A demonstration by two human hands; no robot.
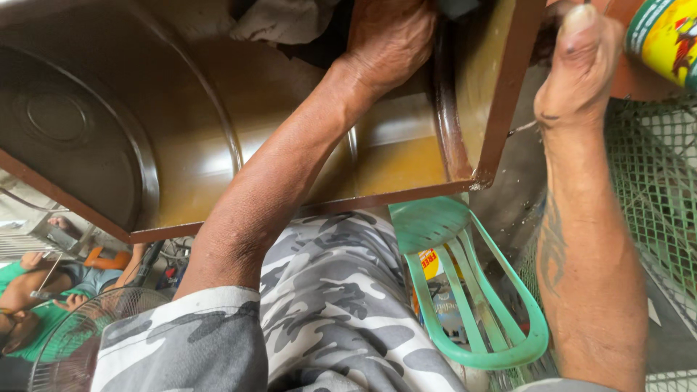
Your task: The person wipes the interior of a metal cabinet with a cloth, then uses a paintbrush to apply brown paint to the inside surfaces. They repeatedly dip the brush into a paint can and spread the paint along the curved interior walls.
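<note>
Fingers of left hand [388,36] curl over the rim of a brown metal frame [501,94] inside a glossy brown metal basin [181,138]. Right hand [581,65], just to the right, presses the frame's outer face; fingers hidden, clench cannot be judged. Basin lies below-left of both. Judged stiff, heavy, slick when wet-coated; the frame edge looks the safest hold. Green plastic chair [472,297] stands below.

My left hand [388,36] reaches forward with the forearm stretched out bare, back of hand toward me (fingers hidden), while my right hand [581,62] is raised beside it, thumb up, forearm tattooed.
</note>
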